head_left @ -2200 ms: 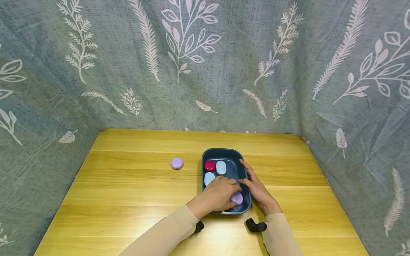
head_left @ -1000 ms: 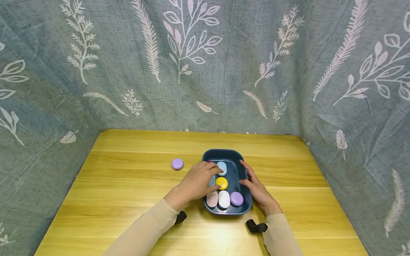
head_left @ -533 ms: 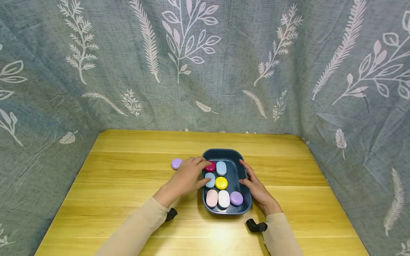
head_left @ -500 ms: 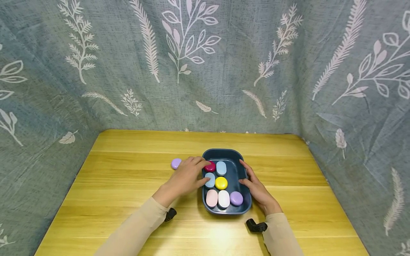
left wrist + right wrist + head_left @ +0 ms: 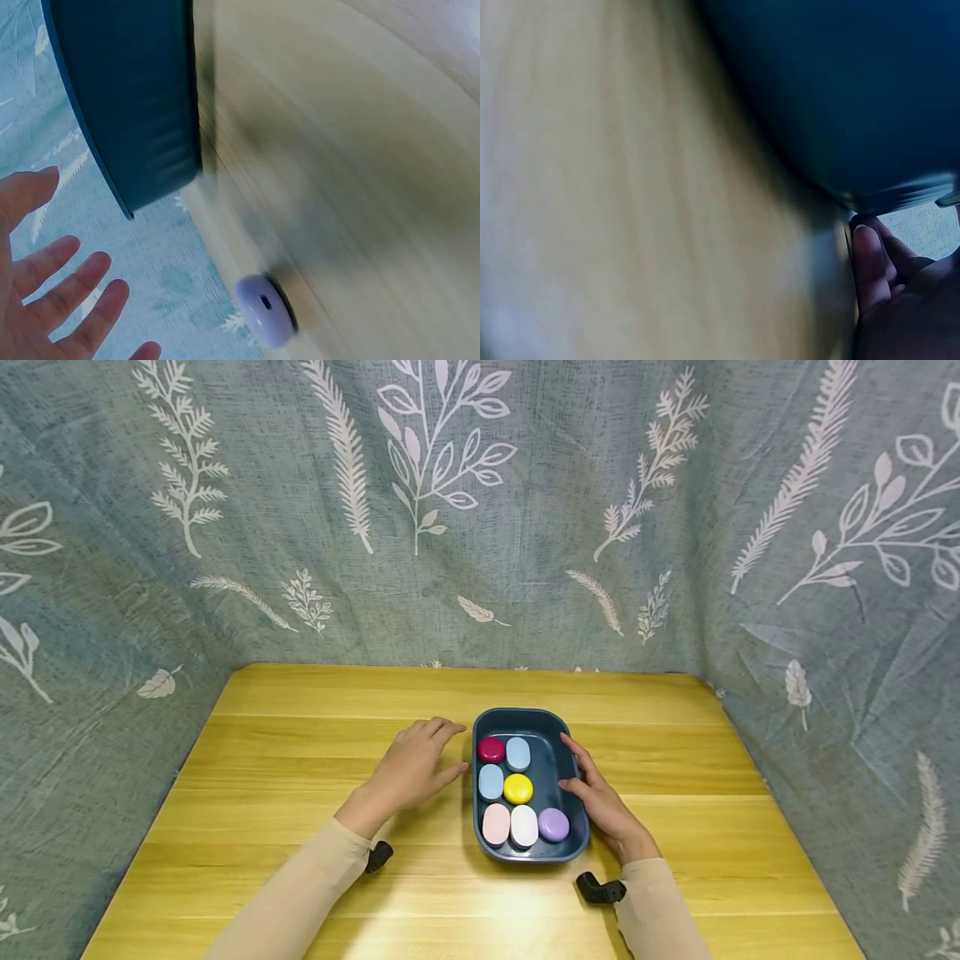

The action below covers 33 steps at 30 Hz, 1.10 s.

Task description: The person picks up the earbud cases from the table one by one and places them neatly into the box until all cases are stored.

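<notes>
My left hand (image 5: 408, 768) hovers left of a dark blue tray (image 5: 477, 839), fingers spread and holding nothing. In the left wrist view its fingers (image 5: 90, 319) point toward the tray's outer wall. A round purple piece (image 5: 264, 311) with a small dark slot lies on the table there; the left hand hides it in the head view. My right hand (image 5: 611, 810) grips the tray's right side, thumb over the rim and other fingers along the outer wall. Inside sit a crimson piece (image 5: 491, 749), two pale blue ovals (image 5: 518, 753), a yellow round (image 5: 518, 789), a pink oval (image 5: 497, 824), a white oval (image 5: 524, 827) and a purple round (image 5: 553, 825).
The tray stands on a wooden table (image 5: 300, 752). Grey-green leaf-patterned cloth (image 5: 540, 635) hangs along the table's back and sides. A black wrist mount (image 5: 600, 888) juts from the right sleeve, and another black mount (image 5: 378, 857) from the left one.
My left hand has let go of the purple round in the tray's lower right corner, then withdrawn leftward out of the tray, covering the loose purple piece. The right hand stays on the tray.
</notes>
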Motion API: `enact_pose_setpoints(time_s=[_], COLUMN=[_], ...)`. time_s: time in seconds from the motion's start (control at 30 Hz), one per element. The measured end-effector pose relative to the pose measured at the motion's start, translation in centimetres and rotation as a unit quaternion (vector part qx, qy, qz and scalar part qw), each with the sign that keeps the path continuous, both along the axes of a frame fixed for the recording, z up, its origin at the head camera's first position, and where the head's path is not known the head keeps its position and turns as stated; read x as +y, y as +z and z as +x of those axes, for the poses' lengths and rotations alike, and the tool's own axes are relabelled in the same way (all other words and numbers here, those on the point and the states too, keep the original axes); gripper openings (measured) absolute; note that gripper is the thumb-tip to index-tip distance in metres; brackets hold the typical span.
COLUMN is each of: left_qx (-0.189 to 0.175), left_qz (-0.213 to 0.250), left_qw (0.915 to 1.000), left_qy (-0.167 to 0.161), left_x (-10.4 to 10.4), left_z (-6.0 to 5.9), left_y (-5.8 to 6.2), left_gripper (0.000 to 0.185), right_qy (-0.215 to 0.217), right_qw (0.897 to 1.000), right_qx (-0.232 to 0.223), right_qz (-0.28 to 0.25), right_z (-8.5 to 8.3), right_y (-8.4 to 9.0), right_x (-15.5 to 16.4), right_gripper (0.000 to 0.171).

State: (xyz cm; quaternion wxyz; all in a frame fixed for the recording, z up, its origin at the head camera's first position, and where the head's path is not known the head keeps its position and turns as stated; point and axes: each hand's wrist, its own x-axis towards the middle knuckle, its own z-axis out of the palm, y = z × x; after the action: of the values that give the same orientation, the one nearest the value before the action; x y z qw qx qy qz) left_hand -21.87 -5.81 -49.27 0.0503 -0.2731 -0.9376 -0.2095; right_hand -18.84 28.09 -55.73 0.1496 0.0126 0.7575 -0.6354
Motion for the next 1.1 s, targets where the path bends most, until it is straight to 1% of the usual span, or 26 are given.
enact_pose_setpoints(time_s=[0.2,0.37,0.67,0.9,1.1], left_qx=[0.002,0.002,-0.015,-0.048,-0.053], left_qz=[0.005,-0.003,-0.009,-0.017,-0.032], left_qw=[0.9999,0.9998,0.999,0.9965,0.9957], left_qy=[0.013,0.019,0.042,0.066,0.069], left_x=[-1.2,-2.1,-3.0,-3.5,-3.7], left_z=[-0.3,-0.6,-1.3,-1.8,-2.3], left_y=[-0.4,-0.7,-1.2,-2.0,-2.5], left_gripper=[0.053,0.053,0.055,0.054,0.054], right_qy=[-0.003,-0.004,-0.003,-0.003,-0.004], right_qw=[1.0,1.0,1.0,1.0,1.0], right_qx=[-0.003,-0.004,-0.003,-0.001,-0.001], right_qz=[0.004,0.004,0.002,0.001,0.002], right_z=[-0.1,-0.1,-0.1,0.0,0.0], right_y=[-0.1,-0.2,-0.3,-0.3,-0.3], right_x=[0.2,0.2,0.3,0.2,0.1], right_gripper=[0.073,0.074,0.074,0.075,0.075])
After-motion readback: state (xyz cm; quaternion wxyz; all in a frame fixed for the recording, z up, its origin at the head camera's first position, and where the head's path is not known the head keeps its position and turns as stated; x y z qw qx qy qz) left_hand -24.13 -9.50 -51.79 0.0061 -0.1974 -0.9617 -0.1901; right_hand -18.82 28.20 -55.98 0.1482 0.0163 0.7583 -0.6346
